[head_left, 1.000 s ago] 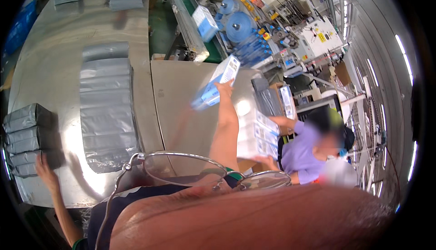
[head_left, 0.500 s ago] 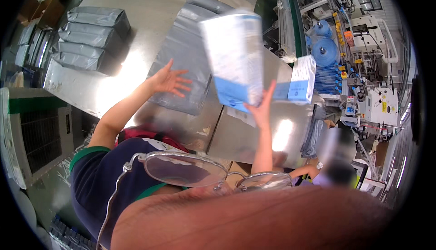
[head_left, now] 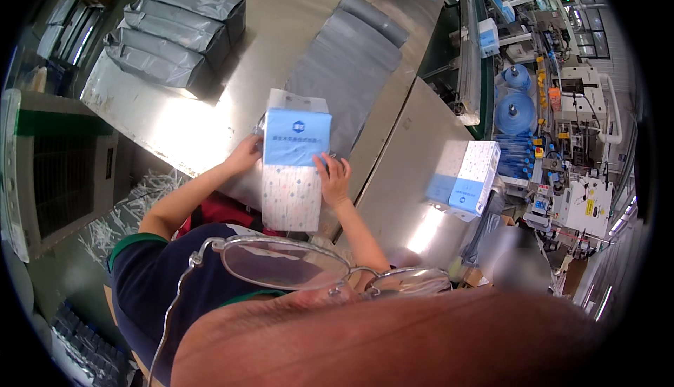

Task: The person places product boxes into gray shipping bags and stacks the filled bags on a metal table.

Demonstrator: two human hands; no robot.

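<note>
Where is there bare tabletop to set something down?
Bare metal shows on the left table between the gray parcels and gray bags, and on the right table between those bags and the blue-white pack. Crowded: the bags' near end, where the left hand and right hand flank another pack.

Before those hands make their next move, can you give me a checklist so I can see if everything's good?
1. Left hand on the blue-and-white package: ok, it is at the left side.
2. Right hand on it too: ok, fingers rest at its right edge.
3. Grey plastic sheets nearby: ok, they lie flat on the metal table, just beyond the package.
4. Grey wrapped bundles clear of the hands: ok, three sit in a row off to the left.
5. Other blue-and-white package out of the way: ok, it is over to the right, untouched.
6. Package's underside undamaged: cannot tell, it is hidden.
</note>
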